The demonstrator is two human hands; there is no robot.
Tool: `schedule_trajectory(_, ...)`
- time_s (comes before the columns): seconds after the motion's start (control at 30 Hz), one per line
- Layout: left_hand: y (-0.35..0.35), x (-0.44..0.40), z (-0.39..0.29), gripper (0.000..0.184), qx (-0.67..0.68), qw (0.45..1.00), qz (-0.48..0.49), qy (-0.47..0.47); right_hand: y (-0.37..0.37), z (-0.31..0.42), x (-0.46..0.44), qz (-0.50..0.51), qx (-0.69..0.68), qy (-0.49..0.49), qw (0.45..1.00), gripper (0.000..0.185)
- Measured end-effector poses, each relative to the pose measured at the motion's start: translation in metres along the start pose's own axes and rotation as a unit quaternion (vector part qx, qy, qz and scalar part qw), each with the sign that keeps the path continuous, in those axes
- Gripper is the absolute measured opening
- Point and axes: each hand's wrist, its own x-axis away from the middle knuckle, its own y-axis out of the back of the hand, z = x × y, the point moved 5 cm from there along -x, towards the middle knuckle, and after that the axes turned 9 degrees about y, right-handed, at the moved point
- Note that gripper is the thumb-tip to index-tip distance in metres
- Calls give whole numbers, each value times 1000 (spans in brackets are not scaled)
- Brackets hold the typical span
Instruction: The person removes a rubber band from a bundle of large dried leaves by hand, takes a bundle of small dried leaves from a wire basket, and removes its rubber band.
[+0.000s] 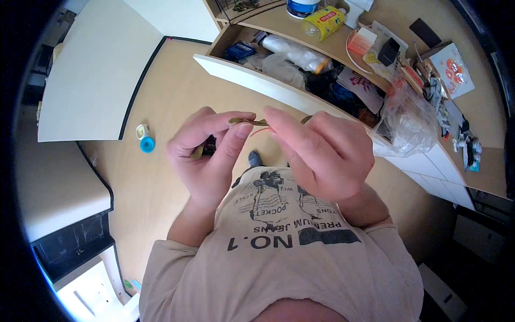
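In front of my chest, both hands hold a narrow olive-green strip stretched between them; I cannot make out what it belongs to. My left hand pinches one end between thumb and forefinger. More of the olive material, with something dark, shows inside its curled fingers. My right hand has its fingers closed on the other side, and a bit of olive shows above its knuckles. A thin orange-red strand sticks out beside the right fingertips. The right thumb is mostly hidden.
Ahead, an open drawer holds plastic bags and a clear roll. The countertop above bears a yellow bottle, boxes and a clear plastic bag. A small white-and-blue object lies on the floor at left.
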Motion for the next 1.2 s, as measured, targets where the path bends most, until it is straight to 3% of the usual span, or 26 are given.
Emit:
schedule_trajectory(0.1,-2,1,-2,14,15,1000,8,-2,4,3,0,35,7,-19,999,32)
schedule_trajectory(0.2,-2,1,-1,14,26,1000,12,-4,6,1,3,-13,10,13,1000,30)
schedule_trajectory(0.3,-3,1,0,14,40,999,13,-9,6,2,4,-60,-1,77,995,47)
schedule_trajectory(0.87,-6,1,-3,16,71,997,23,-18,4,6,-3,-62,13,124,990,39)
schedule_trajectory(1.2,-4,1,-21,20,-93,991,24,-97,1,9,-8,-51,16,124,991,31)
